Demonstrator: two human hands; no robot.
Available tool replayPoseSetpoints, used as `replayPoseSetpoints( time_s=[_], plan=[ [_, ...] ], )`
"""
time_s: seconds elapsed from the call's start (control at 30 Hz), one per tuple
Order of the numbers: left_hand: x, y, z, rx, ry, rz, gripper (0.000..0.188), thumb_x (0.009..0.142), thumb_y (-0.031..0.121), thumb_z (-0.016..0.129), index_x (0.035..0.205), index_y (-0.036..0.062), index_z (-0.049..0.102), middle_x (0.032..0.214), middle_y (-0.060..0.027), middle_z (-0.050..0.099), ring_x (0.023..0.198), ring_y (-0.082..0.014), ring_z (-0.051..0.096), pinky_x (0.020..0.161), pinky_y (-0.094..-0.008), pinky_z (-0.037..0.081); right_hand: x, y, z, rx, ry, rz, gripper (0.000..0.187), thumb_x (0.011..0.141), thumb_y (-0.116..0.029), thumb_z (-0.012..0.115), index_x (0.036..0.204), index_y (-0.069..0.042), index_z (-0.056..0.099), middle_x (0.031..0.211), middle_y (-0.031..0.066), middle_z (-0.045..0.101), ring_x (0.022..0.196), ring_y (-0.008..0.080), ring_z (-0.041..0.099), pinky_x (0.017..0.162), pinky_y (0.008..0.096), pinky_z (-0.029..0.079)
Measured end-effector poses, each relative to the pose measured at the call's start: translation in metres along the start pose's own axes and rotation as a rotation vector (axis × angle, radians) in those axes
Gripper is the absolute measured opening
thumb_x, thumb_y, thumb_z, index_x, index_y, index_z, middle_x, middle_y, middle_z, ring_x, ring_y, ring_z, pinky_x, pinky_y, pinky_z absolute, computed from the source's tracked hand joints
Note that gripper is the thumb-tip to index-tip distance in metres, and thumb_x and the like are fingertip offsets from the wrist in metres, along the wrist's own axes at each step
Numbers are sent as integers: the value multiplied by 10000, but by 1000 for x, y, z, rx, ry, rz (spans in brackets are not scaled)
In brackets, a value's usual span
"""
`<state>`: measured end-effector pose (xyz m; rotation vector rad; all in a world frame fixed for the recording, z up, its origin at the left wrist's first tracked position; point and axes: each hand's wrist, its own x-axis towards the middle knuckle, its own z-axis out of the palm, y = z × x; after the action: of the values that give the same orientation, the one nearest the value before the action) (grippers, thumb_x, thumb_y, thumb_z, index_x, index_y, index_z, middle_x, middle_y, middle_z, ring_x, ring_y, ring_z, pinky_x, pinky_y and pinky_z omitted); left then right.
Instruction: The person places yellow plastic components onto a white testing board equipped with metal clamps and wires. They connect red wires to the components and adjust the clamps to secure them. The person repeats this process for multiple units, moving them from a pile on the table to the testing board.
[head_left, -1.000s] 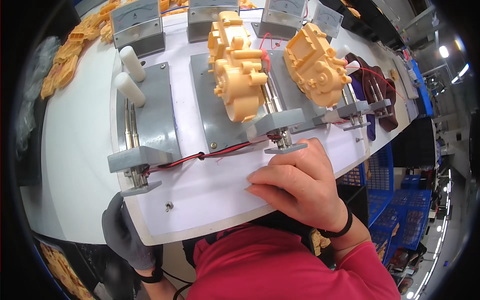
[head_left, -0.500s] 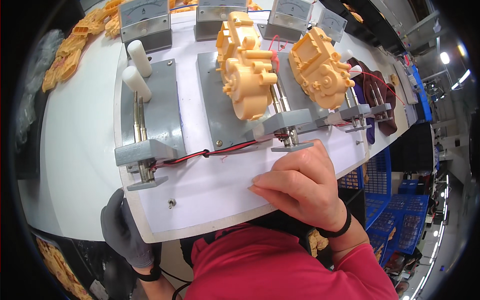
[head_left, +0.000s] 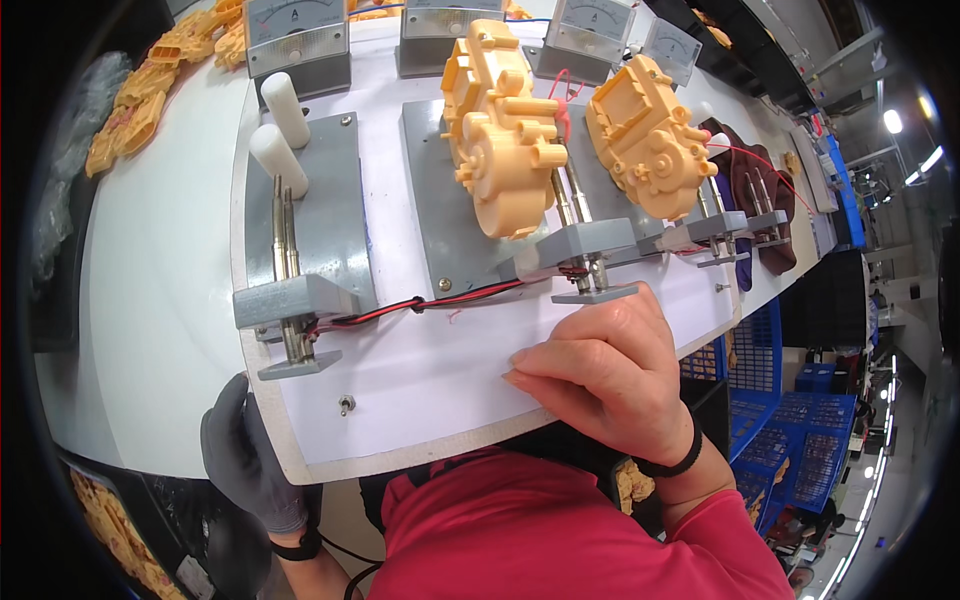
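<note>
Head view: the right hand (head_left: pixel 615 365) is loosely curled, thumb and forefinger tips nearly meeting with nothing visible between them. Its upper knuckles sit at the end of a small gray plate (head_left: pixel 592 296); whether the hidden fingers press it, I cannot tell. The gloved left hand (head_left: pixel 240 455) is at the bench's near left corner, its fingertips out of sight, so its hold is unclear.

Beyond the plate, metal pins (head_left: pixel 573 195) stand beside a yellow plastic casing (head_left: pixel 500 150), propped upright over a gray base (head_left: pixel 430 235). A second casing (head_left: pixel 650 145) stands to its right, with meters (head_left: pixel 298 45) behind; red and black wires (head_left: pixel 465 296) run leftward.

Over the last second, little has changed: the bench has slid slightly rightward in view, probably from head movement, while both casings stay propped. I judge this a steady pause in the work.
</note>
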<state>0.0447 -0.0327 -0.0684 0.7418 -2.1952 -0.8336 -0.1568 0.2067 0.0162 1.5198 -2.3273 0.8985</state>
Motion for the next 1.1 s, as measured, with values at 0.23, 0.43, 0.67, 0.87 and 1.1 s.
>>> replayPoseSetpoints(
  time_s=[0.23, 0.43, 0.67, 0.87, 1.1],
  plan=[
    [1, 3, -1, 14, -9, 0, 233, 928, -21, 584, 1148, -52, 653, 831, -89, 607, 692, -166, 516, 641, -297, 422, 0, 0, 0, -1, 4, 1, 298, 664, -120, 894, 907, -154, 724, 814, -44, 587, 721, 142, 562, 657, 305, 364],
    [0, 2, 1, -15, 7, 10, 237, 925, -30, 583, 1150, -48, 653, 843, -97, 622, 699, -170, 526, 651, -297, 429, 0, 0, 0, -6, 9, 1, 301, 663, -122, 895, 907, -153, 723, 814, -41, 585, 720, 144, 562, 658, 306, 366],
    [1, 3, 0, -16, -8, -4, 232, 922, -37, 580, 1142, -58, 651, 867, -114, 642, 728, -190, 558, 686, -308, 453, -1, 0, 1, -7, 10, 1, 301, 660, -123, 895, 904, -149, 720, 812, -38, 582, 722, 147, 564, 656, 305, 368],
    [1, 3, 2, -21, 6, 5, 233, 916, -47, 577, 1136, -64, 651, 859, -121, 638, 737, -199, 565, 698, -317, 461, -1, -1, 0, -3, 12, -2, 292, 665, -120, 890, 900, -144, 718, 805, -33, 581, 721, 153, 566, 655, 307, 371],
    [1, 1, 1, -11, 4, 7, 233, 908, -57, 579, 1129, -60, 652, 847, -123, 632, 720, -198, 558, 678, -316, 458, 1, -1, 0, 2, 19, -12, 288, 667, -114, 886, 897, -134, 713, 793, -27, 579, 714, 161, 562, 653, 307, 373]
  ],
)
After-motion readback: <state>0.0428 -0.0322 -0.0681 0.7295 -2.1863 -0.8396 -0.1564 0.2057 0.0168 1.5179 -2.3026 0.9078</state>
